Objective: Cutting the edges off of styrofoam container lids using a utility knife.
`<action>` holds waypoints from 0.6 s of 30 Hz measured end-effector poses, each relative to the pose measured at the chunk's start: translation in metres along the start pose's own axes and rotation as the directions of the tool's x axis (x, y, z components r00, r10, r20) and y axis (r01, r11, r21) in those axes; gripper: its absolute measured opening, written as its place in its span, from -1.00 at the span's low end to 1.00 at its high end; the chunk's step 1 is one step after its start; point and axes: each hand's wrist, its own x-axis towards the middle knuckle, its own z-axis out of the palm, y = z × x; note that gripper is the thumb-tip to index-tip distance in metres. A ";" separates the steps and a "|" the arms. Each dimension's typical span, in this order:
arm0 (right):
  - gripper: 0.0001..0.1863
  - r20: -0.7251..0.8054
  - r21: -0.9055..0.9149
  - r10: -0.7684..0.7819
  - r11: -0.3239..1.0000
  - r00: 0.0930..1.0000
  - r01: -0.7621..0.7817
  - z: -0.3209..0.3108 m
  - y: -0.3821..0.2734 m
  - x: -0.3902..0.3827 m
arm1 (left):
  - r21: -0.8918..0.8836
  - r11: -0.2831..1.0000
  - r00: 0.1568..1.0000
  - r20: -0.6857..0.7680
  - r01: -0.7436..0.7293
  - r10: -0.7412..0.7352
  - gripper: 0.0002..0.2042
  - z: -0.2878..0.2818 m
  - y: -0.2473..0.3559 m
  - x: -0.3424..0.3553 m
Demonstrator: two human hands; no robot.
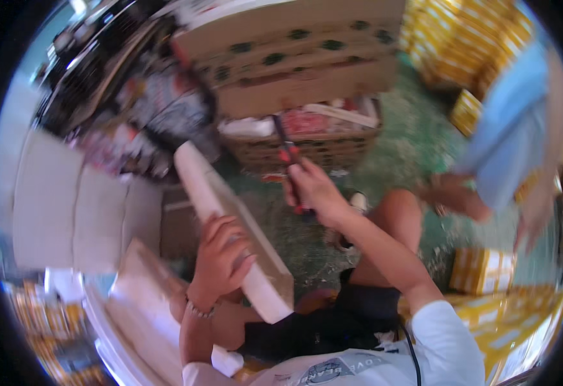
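Note:
My left hand [220,254] is closed on the edge of a long, pale, shallow tray [265,257]. The tray is tilted on its side, with its hollow facing right, and it slants from beyond the hand back to my lap. Its material is hard to tell. In my right hand [317,190] is a slim tool with a red-and-black handle [286,154], its dark narrow end pointing away from me. Blur hides the tool's exact kind. The tool is apart from the tray, in front of an open cardboard box [300,151].
The cardboard box, its tall flap [307,58] raised, holds white and red pieces. Bagged items [165,103] are heaped at the far left, near pale padded panels [69,199]. A person in blue [506,128] is at the right, near yellow-taped cartons [484,270]. The floor [410,122] is green.

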 end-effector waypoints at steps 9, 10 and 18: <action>-0.73 0.028 -0.111 0.250 0.963 0.968 -0.246 0.027 0.042 0.000 | 0.062 0.980 0.970 -0.169 0.187 -0.175 -0.62 -0.018 -0.037 -0.036; -0.74 -0.003 -0.117 0.238 0.964 0.971 -0.237 0.025 0.048 0.000 | 0.015 0.982 0.966 -0.182 0.188 -0.182 -0.59 -0.017 -0.042 -0.037; -0.70 0.052 -0.590 0.069 0.807 0.996 -0.025 -0.013 0.118 0.032 | 0.128 0.974 0.980 -0.097 0.186 -0.174 -0.62 -0.023 -0.039 -0.037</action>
